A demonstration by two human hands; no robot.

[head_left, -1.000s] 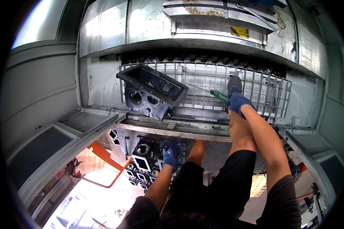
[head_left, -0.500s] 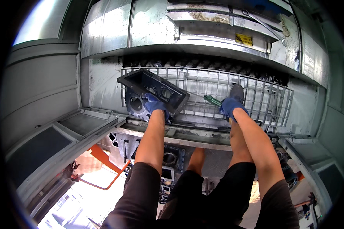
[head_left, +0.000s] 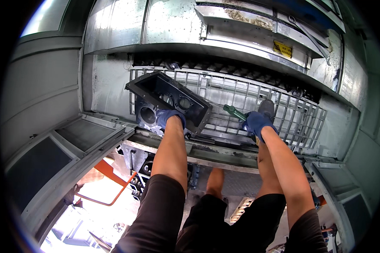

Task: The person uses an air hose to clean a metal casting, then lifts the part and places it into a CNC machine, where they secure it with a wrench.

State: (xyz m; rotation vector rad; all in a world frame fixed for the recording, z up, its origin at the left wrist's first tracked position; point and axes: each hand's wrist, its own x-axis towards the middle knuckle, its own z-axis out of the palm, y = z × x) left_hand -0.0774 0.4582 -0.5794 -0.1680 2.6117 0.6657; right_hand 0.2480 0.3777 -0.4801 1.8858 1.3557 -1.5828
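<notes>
A dark metal housing (head_left: 195, 125), boxy with an open top and round holes, rests tilted at the left end of the grating. My left hand (head_left: 169, 118), in a blue glove, grips its near wall; the fingertips are partly hidden. To the right, my gloved right hand (head_left: 257, 122) is closed around a green tool that looks like an air blow gun (head_left: 234, 112). From this tool a thin rod points left toward the housing's right end. What the rod's tip touches is too small to tell.
Under the housing lies a metal grating (head_left: 223, 84), inside a metal-walled enclosure. My shoe (head_left: 266, 109) is on the grating beside my right hand. A sill (head_left: 223, 157) crosses in front of me. Beyond the grating, a wrench (head_left: 308, 37) lies on a ledge. An orange bar (head_left: 109, 202) stands lower left.
The whole view has shifted slightly. Both hands keep their holds; the green tool still points at the housing's right end, and the housing stays tilted in much the same place.
</notes>
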